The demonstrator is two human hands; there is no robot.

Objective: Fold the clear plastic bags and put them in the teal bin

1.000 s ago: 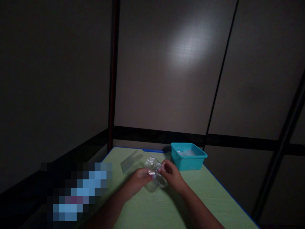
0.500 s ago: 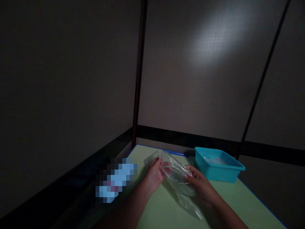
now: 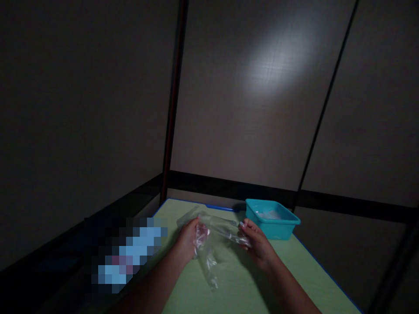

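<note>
Since half a second ago both hands pulled closer together and the clear plastic bag (image 3: 214, 237) bunched up, its tail now drooping toward 6 o'clock. Left hand (image 3: 189, 237) and right hand (image 3: 258, 242) each pinch-closed on the bag's top edge above the green table (image 3: 294, 279). Best kept taut with an even grip, since thin, glossy, crinkly film slips. Rigid rectangular teal plastic tub (image 3: 273, 213) at 2 o'clock.

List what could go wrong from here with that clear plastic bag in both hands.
1. The clear plastic bag is thin and stretched between the left hand and the right hand; a harder pull might tear it.
2. Its loose end hangs toward the green table and may slip free.
3. The light is dim, so the bag's opening is hard to see.
</note>
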